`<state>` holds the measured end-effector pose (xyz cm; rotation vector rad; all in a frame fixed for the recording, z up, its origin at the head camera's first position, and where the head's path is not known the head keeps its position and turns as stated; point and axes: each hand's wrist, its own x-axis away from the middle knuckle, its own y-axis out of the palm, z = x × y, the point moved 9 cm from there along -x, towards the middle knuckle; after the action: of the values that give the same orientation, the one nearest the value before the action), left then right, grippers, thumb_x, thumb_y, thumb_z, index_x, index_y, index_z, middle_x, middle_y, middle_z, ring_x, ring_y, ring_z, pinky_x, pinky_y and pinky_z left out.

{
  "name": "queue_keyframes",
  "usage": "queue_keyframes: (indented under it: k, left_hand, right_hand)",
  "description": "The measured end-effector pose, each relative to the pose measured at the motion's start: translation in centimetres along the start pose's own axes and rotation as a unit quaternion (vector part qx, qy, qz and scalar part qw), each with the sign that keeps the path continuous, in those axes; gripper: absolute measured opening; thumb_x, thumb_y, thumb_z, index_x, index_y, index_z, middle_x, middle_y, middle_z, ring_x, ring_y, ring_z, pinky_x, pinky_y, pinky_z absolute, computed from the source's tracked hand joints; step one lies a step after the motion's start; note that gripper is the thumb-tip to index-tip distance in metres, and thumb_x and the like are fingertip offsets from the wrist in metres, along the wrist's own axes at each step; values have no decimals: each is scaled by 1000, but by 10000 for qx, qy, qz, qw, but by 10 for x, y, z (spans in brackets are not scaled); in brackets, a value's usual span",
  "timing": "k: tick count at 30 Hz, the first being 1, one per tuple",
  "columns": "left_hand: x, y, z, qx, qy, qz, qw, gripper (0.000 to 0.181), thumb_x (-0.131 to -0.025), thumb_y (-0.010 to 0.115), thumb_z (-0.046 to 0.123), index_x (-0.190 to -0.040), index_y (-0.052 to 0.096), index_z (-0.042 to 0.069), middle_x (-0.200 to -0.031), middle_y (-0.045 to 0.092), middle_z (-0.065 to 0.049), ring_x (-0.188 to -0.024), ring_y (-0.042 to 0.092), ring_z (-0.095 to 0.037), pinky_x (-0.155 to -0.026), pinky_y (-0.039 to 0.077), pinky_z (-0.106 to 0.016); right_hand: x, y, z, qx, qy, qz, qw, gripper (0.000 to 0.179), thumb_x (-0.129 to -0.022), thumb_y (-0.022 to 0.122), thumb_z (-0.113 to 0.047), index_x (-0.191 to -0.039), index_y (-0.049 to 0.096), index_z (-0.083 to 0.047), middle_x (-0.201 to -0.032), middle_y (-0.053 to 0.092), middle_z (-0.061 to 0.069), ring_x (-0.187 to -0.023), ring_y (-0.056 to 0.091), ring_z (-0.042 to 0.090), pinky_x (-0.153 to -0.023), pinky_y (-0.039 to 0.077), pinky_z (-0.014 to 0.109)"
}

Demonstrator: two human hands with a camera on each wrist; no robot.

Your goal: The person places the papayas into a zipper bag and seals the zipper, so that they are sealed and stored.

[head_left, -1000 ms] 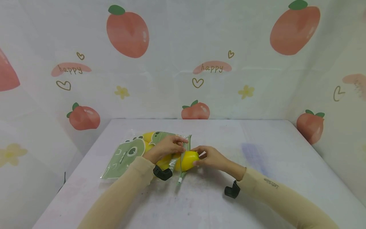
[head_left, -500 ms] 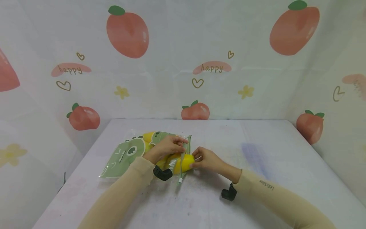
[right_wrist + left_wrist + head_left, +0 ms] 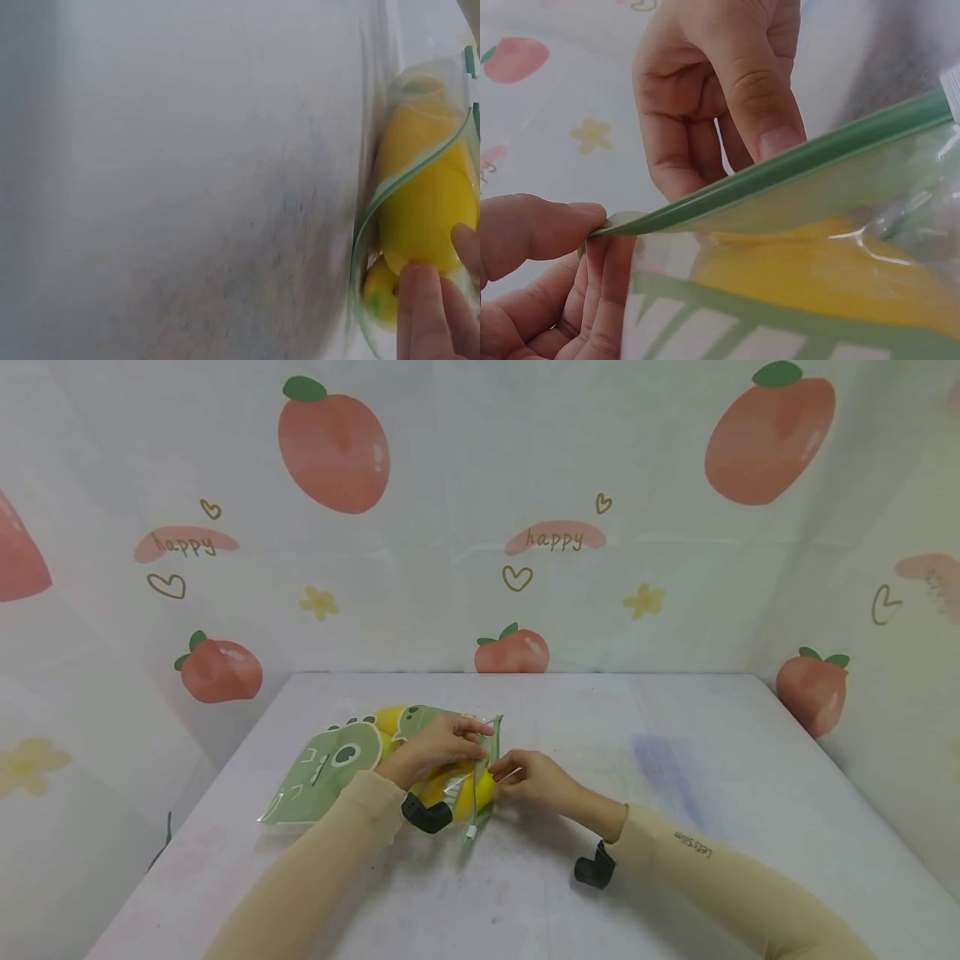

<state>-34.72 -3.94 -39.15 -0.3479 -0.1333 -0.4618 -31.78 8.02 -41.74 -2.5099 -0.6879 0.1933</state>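
A clear zip bag (image 3: 322, 777) with a green dinosaur print lies on the table, several yellow fruits inside. My left hand (image 3: 438, 745) pinches the bag's green zip edge (image 3: 780, 161) between thumb and fingers at the far side of the mouth. At the mouth, my right hand (image 3: 536, 781) holds the end of an oblong yellow fruit (image 3: 424, 202), thumb and fingertips spread over it. Most of that fruit lies inside the bag's rim. Beside it in the right wrist view is a smaller yellow fruit (image 3: 381, 292) with a green patch.
A white zip slider (image 3: 471, 832) sits at the near end of the zip. The white table (image 3: 570, 893) has a faint purple stain (image 3: 667, 777) on the right. A peach-printed cloth (image 3: 420, 585) hangs behind it.
My right hand has moved left with the oblong yellow fruit, which has gone deeper into the bag. My left hand has stayed on the zip edge.
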Motion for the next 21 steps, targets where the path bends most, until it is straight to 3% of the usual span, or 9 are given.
queue_keyframes:
  k: [7,16,21]
  left_hand:
    - [-1,3,2,95,170,-130,9997,42,-87,66,2,-127,58,-5,-86,53,-2,-76,50,-14,-73,50,-21]
    - [-1,2,2,61,217,-128,9997,41,-88,66,2,-127,58,-6,-88,54,-3,-71,48,-12,-67,46,-21]
    - [0,1,2,110,195,-86,9997,41,-87,66,2,-127,58,-6,-88,56,-2,-74,50,-12,-71,47,-22]
  right_hand:
    - [0,6,-4,58,-290,-270,9992,36,-85,72,-7,-118,64,5,-98,69,13,-87,65,17,-80,55,28]
    - [2,16,-4,-620,-391,-677,9950,45,-88,66,0,-128,50,14,-113,65,28,-104,67,34,-86,55,30]
    - [3,12,-5,-483,-570,-650,9951,45,-89,65,-1,-129,50,13,-115,64,29,-106,65,36,-88,54,32]
